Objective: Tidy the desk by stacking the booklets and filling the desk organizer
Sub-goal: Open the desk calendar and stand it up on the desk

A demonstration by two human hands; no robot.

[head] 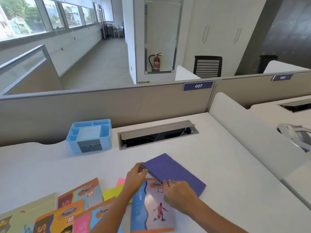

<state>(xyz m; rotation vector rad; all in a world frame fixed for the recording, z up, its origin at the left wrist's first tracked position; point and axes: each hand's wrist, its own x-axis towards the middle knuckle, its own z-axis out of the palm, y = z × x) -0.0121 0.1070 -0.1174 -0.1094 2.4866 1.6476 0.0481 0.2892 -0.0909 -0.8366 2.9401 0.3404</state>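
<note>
A white counter (210, 165) fills the lower frame. Left of centre sits the blue desk organizer (89, 136); booklets (80, 204) fan across the lower left. At lower centre, the left hand (135, 174) and right hand (180, 194) each grip the purple spiral notebook (176, 172) by its binding, over a basketball booklet (151, 209).

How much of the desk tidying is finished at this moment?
Little looks done. Both hands, left hand and right hand, grip the purple spiral notebook over one booklet. Other booklets lie scattered, and the blue organizer appears unfilled.
</note>
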